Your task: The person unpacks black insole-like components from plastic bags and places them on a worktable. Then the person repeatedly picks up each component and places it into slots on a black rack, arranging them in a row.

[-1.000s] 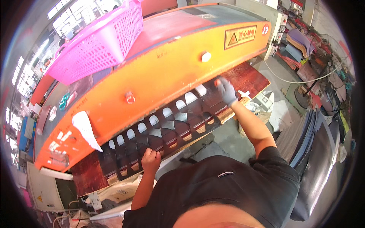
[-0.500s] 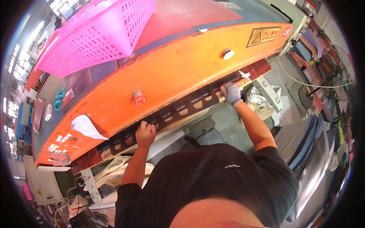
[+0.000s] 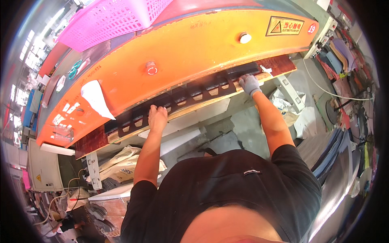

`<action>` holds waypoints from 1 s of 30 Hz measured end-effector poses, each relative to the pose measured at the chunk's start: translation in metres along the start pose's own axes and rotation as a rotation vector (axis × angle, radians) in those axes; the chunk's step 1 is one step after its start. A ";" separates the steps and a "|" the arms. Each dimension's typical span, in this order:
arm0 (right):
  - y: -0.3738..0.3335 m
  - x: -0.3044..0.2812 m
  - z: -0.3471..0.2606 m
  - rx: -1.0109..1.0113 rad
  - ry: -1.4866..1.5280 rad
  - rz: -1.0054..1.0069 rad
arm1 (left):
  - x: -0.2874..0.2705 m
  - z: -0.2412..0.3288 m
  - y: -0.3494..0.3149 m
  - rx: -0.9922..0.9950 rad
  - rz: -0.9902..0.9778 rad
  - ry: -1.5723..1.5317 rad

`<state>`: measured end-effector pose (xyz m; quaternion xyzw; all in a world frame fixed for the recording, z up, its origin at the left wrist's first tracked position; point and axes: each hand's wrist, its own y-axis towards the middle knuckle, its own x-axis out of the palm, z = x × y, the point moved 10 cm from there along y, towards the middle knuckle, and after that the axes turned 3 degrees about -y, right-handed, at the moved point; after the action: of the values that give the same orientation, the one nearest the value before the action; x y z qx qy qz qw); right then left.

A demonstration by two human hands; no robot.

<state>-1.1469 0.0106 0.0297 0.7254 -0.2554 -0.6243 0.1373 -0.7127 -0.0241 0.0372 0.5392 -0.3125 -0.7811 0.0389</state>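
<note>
A long dark sheet (image 3: 173,106) with a row of cut-outs along its near side lies on a wooden board (image 3: 194,109) under the orange machine beam (image 3: 202,44). My bare left hand (image 3: 157,118) is closed on its near edge, left of the middle, fingers curled over the top. Further right, my right hand (image 3: 250,84), in a grey glove, is closed at the sheet's right end. Its fingertips rest on the dark material, and the thumb is mostly hidden.
A pink plastic basket (image 3: 117,20) sits on top of the machine at the far left, near teal-handled scissors (image 3: 74,69). The beam carries a red button (image 3: 151,69), a white knob (image 3: 245,38) and a hanging paper (image 3: 95,97). Stacked sheets (image 3: 320,156) stand at the right.
The view has shifted, so the beam and basket sit higher in the picture. Both hands stay on the dark sheet, and more of its near edge and the board shows.
</note>
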 end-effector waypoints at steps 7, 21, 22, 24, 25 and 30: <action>-0.065 -0.025 0.010 -0.074 0.116 0.114 | -0.014 0.025 -0.061 0.005 0.018 -0.004; -0.190 -0.070 0.036 0.278 0.752 -0.042 | -0.060 0.098 -0.256 0.114 0.143 -0.003; -0.188 -0.073 0.028 0.262 0.747 -0.025 | -0.062 0.103 -0.267 0.111 0.135 -0.007; -0.178 -0.083 0.002 0.185 0.634 0.033 | -0.064 0.101 -0.274 0.043 0.030 -0.042; -0.175 -0.093 -0.021 0.093 0.537 0.084 | -0.066 0.107 -0.277 0.047 -0.068 -0.071; -0.142 -0.093 -0.151 -0.200 0.412 0.019 | -0.087 0.128 -0.241 0.101 -0.385 -0.116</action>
<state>-0.9798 0.1610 0.0620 0.8178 -0.1656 -0.4838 0.2640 -0.7207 0.2606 0.0092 0.5444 -0.2441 -0.7872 -0.1561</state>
